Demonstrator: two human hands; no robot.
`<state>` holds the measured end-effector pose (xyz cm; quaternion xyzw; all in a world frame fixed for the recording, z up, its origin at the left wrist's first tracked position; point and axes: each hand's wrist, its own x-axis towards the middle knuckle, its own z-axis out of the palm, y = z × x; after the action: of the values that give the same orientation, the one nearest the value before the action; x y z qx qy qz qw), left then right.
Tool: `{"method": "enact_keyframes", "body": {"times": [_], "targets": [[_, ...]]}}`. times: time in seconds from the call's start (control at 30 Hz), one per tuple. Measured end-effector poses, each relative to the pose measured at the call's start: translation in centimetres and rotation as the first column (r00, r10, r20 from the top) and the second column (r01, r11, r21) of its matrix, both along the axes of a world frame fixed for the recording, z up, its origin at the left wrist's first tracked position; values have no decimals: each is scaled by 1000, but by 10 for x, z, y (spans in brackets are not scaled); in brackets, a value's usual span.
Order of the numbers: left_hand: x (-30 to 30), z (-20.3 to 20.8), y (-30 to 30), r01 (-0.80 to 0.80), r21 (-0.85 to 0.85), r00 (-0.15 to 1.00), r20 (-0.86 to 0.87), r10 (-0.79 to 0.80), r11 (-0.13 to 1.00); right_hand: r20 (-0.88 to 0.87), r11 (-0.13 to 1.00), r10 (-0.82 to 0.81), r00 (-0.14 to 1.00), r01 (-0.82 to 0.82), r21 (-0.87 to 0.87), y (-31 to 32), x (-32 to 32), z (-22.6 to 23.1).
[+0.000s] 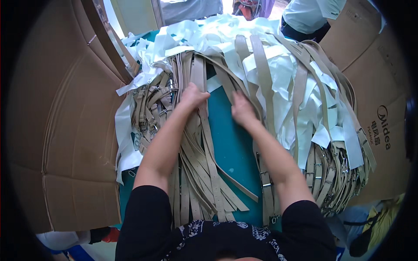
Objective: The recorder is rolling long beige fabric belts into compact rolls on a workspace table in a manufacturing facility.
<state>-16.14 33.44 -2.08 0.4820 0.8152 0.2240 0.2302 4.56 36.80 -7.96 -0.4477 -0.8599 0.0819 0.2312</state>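
Many beige belts [196,143] lie in a long bundle down the middle of the green table [230,150], their punched ends fanning out toward me. My left hand [193,95] is closed over a wide belt on top of this bundle. To its right, my right hand [244,108] is beside another beige belt [225,78] that runs down from the far side. Motion smears its fingers, so their grip is unclear. Metal buckles [152,89] on more belts are piled left of my left hand.
White wrapping sheets [187,37] cover the far side and lie among the belts at right. A second heap of buckled belts [324,174] is at the near right. Tall cardboard walls stand at left [65,122] and right [379,87]. Another person [307,19] is at the far right.
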Motion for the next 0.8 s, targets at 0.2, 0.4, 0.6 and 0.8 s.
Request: {"method": "enact_keyframes", "body": {"times": [0.2,0.4,0.6,0.8], "targets": [[-22,-13,8,34,115,894,440,-81,993,-552,829,-174,816,-182,-529,77,38,17],[-19,-12,7,-6,115,938,346,-34,993,-224,992,17,975,-45,-120,82,58,75],[-16,-20,1,-2,131,950,310,-39,991,390,995,29,920,-65,80,37,49,54],[-20,-40,0,284,599,866,-496,69,749,409,599,496,766,-643,477,38,37,58]]}}
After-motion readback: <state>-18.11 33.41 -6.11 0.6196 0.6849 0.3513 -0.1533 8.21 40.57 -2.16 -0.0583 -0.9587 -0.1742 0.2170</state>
